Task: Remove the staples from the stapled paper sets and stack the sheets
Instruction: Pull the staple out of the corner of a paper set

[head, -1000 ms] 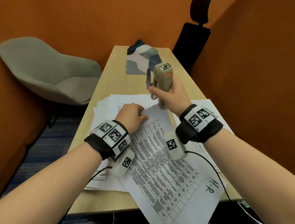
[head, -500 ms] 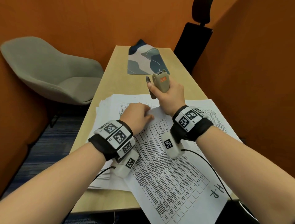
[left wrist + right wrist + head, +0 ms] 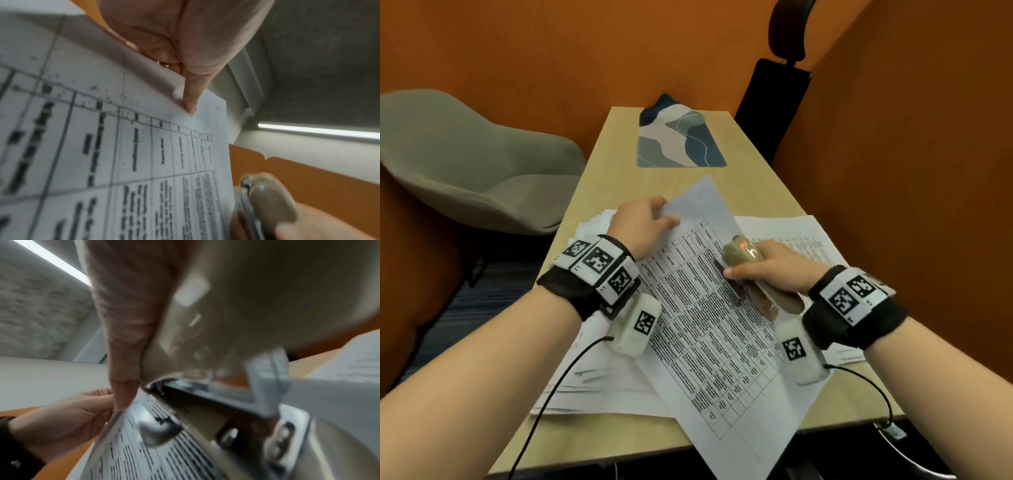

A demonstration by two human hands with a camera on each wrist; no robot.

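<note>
Fingers [image 3: 666,221] pinch flat printed sheet [image 3: 709,329]; right hand [image 3: 774,270] grips rounded beige stapler [image 3: 743,260]

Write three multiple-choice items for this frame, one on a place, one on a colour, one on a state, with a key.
1. Where does the patterned mat lie?
A. at the table's far end
B. under the papers
C. on the chair

2. What colour are the walls around the table?
A. white
B. orange
C. blue

3. What is the right hand doing?
A. resting open on the table
B. gripping the stapler
C. pinching a sheet corner

Key:
1 A: the mat sits beyond the papers, near the far edge.
2 B: the head view shows orange walls on every side.
3 B: its fingers wrap the tan stapler over the printed sheet, while the left hand holds the sheet's top corner.
</note>
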